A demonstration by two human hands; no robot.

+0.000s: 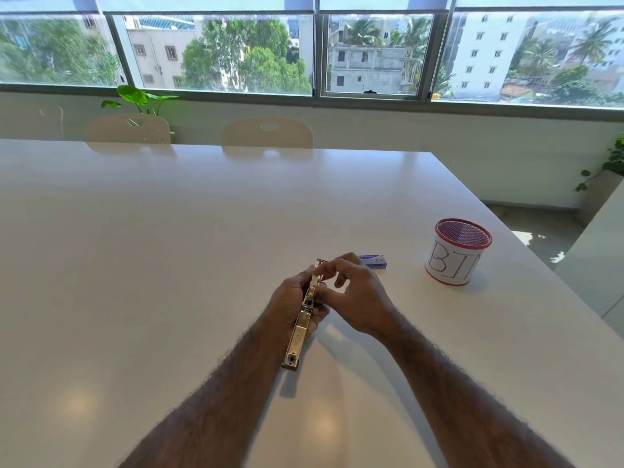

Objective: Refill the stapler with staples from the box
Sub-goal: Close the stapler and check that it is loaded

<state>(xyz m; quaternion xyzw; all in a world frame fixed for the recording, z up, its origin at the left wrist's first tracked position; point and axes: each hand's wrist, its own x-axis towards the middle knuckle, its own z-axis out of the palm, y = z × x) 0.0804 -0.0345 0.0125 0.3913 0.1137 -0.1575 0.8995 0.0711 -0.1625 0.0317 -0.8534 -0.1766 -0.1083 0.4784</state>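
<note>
A long metal stapler (298, 336) lies opened out flat, lengthwise toward me, a little above the white table (169, 265). My left hand (287, 298) wraps around its middle from the left. My right hand (358, 292) pinches at the stapler's upper channel with thumb and forefinger; whether a staple strip is between the fingers is too small to tell. A small blue staple box (374, 261) lies on the table just behind my right hand.
A red mesh cup (456, 255) wrapped in white paper marked "BIN" stands to the right, near the table's right edge. Two pale chairs (266, 133) are tucked in at the far side, below a window wall. Potted plants (141, 99) stand behind.
</note>
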